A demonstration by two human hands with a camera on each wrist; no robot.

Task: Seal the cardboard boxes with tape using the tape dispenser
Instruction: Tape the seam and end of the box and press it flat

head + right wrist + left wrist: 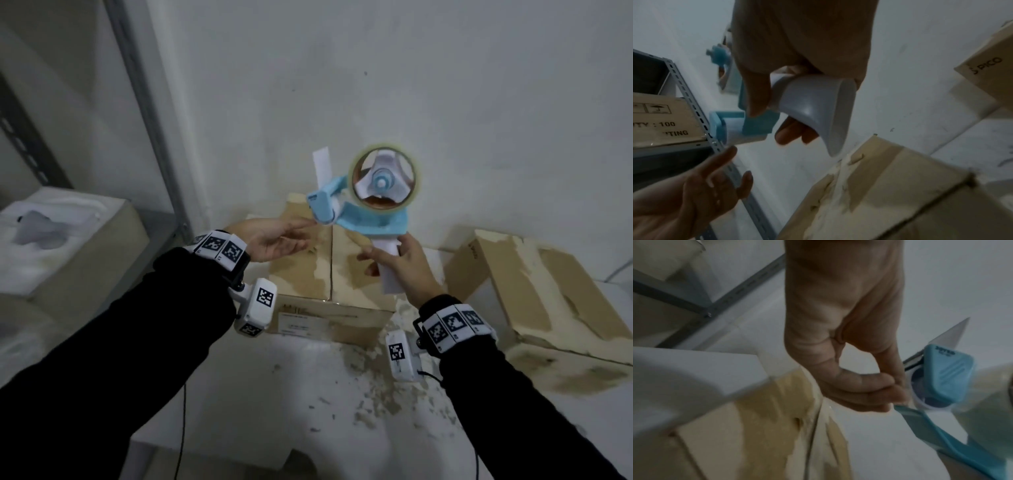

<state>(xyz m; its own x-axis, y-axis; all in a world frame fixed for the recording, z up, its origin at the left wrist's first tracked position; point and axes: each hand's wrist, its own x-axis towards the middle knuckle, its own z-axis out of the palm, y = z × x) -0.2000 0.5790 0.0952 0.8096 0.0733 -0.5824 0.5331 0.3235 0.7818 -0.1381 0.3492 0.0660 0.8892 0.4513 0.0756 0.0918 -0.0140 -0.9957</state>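
Observation:
A blue and white tape dispenser (363,209) with a roll of clear tape (383,176) is held up in the air above the middle cardboard box (308,274). My right hand (383,260) grips its white handle (813,110) from below. My left hand (305,228) reaches to the blue front head (947,374). In the left wrist view its thumb and forefinger (894,384) meet in a pinch right at the roller, where the clear tape comes off. The box's top flaps are closed, with a bare centre seam and torn, peeled patches.
A second worn cardboard box (548,291) lies tilted at the right. A box with white foam (68,240) sits on the left by a grey metal shelf upright (150,120). The white table (308,394) is strewn with paper scraps. A white wall stands close behind.

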